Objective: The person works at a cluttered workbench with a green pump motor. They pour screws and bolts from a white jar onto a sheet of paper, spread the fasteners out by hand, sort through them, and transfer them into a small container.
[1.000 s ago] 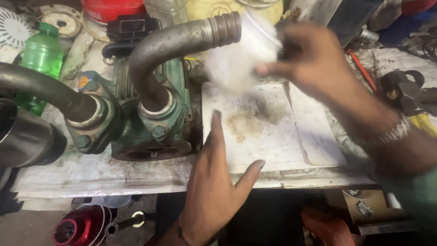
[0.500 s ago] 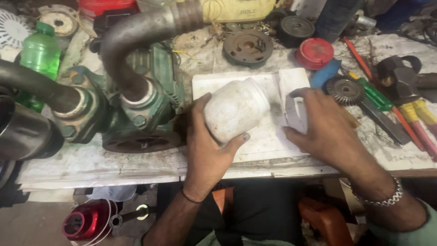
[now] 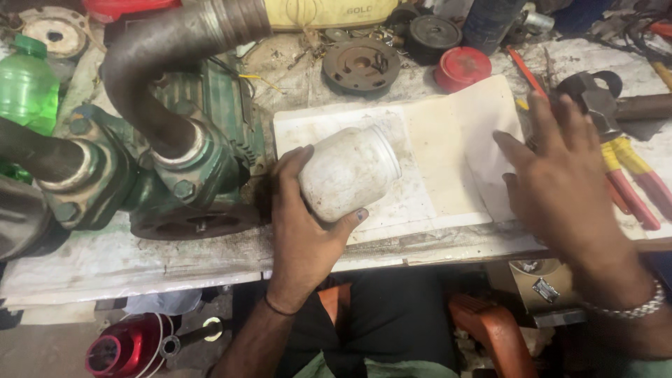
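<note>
The left hand stays clamped around the white plastic jar, tilted above the stained paper sheet; the right hand has let go, fingers now spread and empty, drifting rightward toward the screwdrivers; the jar rests with the left alone.

A green pump with a bent grey pipe sits on the desk. A green bottle stands left; a red cap and dark disc lie behind.
</note>
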